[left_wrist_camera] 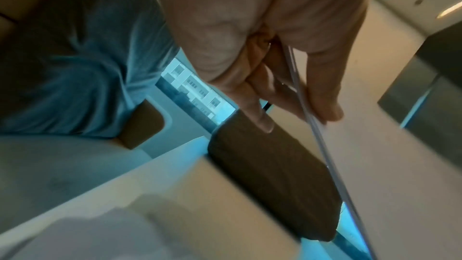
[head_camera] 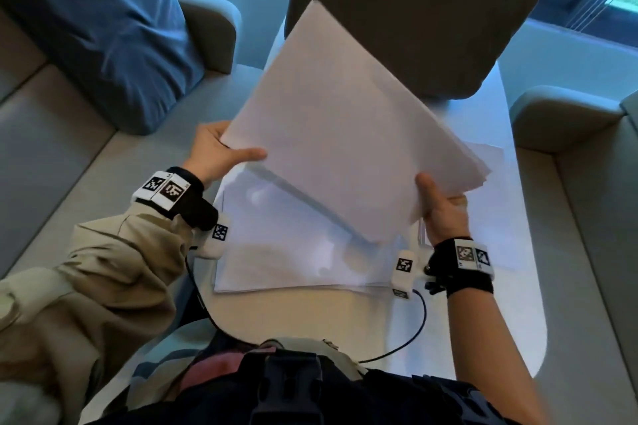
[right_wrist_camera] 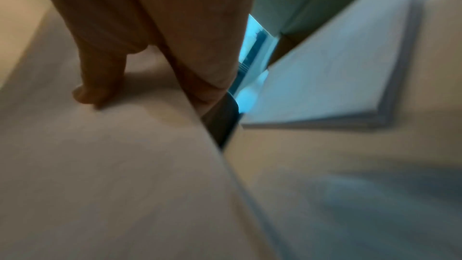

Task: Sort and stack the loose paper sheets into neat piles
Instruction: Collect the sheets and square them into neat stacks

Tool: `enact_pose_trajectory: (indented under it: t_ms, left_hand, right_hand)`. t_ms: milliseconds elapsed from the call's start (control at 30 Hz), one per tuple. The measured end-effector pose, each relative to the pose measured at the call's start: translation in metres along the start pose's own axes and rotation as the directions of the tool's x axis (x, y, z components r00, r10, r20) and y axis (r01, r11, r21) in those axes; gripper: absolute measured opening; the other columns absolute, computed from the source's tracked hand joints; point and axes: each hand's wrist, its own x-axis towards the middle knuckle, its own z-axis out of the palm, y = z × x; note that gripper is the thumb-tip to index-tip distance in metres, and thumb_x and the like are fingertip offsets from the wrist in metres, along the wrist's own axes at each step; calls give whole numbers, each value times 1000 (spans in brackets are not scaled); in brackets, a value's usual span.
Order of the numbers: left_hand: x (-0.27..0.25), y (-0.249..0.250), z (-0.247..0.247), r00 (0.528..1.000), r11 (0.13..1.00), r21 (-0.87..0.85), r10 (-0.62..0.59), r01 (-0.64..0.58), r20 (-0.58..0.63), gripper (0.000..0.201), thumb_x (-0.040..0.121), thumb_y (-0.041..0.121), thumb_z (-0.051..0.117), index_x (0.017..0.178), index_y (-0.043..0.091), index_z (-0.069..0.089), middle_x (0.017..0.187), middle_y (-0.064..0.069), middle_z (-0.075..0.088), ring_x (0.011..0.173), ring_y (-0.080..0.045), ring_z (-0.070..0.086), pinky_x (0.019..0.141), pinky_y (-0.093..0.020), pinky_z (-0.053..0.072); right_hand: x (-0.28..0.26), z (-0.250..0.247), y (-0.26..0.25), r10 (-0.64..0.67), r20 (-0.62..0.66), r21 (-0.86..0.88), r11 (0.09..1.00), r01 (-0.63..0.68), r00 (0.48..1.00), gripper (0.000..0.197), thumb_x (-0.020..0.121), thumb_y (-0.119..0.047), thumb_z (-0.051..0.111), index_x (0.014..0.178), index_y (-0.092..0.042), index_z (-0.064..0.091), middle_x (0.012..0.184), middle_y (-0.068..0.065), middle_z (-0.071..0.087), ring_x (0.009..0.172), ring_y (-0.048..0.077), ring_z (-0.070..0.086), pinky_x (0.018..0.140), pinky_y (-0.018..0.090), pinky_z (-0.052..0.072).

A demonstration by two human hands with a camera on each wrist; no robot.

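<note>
A sheaf of white paper sheets [head_camera: 338, 121] is held tilted above the table, its far corner raised. My left hand [head_camera: 221, 155] pinches its near-left corner, thumb on top. My right hand [head_camera: 440, 203] grips its near-right edge, thumb on top and fingers beneath. In the left wrist view the sheaf's edge [left_wrist_camera: 322, 137] runs between thumb and fingers. In the right wrist view the thumb presses on the top sheet [right_wrist_camera: 105, 145]. A flat pile of white sheets [head_camera: 286, 252] lies on the table under the lifted sheaf. More sheets [head_camera: 483, 152] lie at the right.
The narrow white table [head_camera: 345, 328] has rounded corners. A dark chair back [head_camera: 414, 10] stands at its far end. Grey sofa seats flank it, with a blue cushion [head_camera: 103, 38] at the left. A black cable [head_camera: 407, 338] crosses the table's near edge.
</note>
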Motion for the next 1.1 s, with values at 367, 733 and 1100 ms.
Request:
enact_pose_trajectory:
  t_ms: [367, 733, 1100]
  left_hand:
    - [-8, 4, 20, 969, 960, 127, 247, -248, 28, 34, 70, 1, 78, 72, 29, 61, 65, 34, 62, 62, 16, 55, 62, -4, 39]
    - [2, -15, 24, 846, 756, 425, 531, -498, 47, 54, 88, -4, 47, 135, 21, 45, 126, 14, 39, 121, 8, 36, 108, -17, 28]
    - [6, -6, 14, 856, 726, 489, 509, -483, 90, 32, 86, 10, 60, 117, 20, 63, 128, 8, 38, 115, -15, 46, 94, -28, 38]
  right_hand:
    - [2, 0, -13, -157, 93, -133, 977, 168, 983, 12, 82, 2, 67, 88, -9, 66, 70, -14, 71, 66, -3, 64, 61, 15, 51]
    - [3, 11, 8, -473, 62, -437, 779, 450, 879, 77, 77, -27, 78, 138, -41, 33, 125, -2, 55, 113, 9, 53, 98, 23, 44]
    - [11, 2, 5, -785, 232, -586, 358, 726, 575, 17, 89, -11, 64, 102, -4, 72, 106, 17, 63, 101, -9, 52, 81, 16, 47]
